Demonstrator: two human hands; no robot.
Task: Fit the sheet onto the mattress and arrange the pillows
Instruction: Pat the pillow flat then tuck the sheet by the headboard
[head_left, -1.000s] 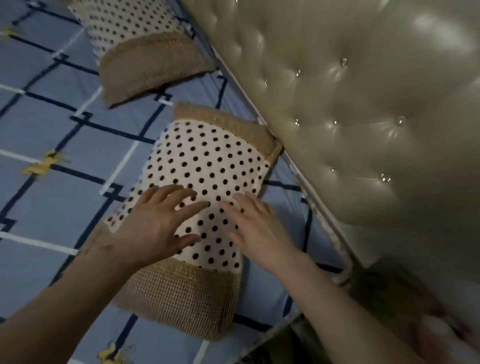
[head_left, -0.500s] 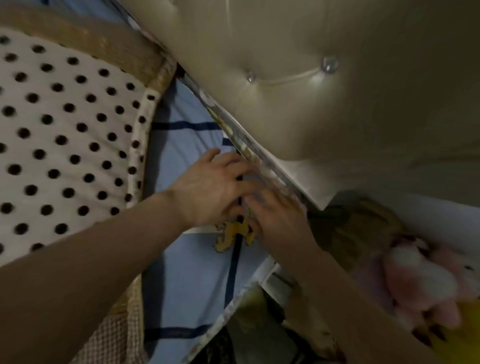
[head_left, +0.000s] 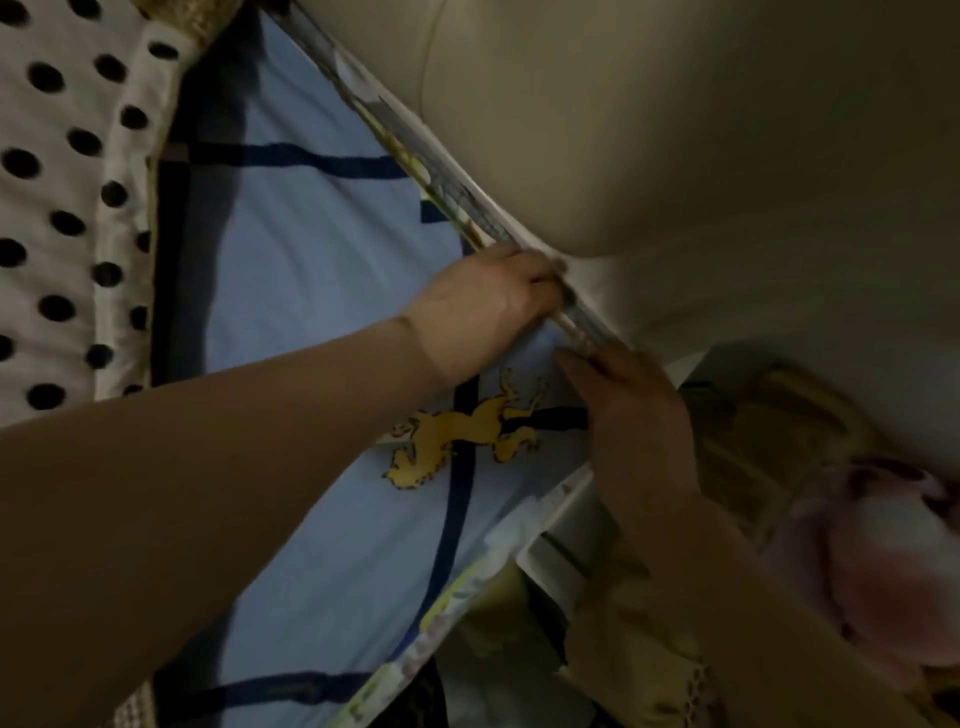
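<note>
While only one white pillow with black polka dots (head_left: 62, 208) shows, at far left, both hands are in at the bed corner. One pale blue sheet with navy lines and a yellow horse print (head_left: 322, 312) covers the mattress right up to the cream padded headboard (head_left: 675, 130), so barely any gap there. Left hand (head_left: 483, 306) has fingers curled over the sheet's edge at the headboard; right hand (head_left: 634, 405) presses just beside it, fingertips hidden, so can't tell its grip.
</note>
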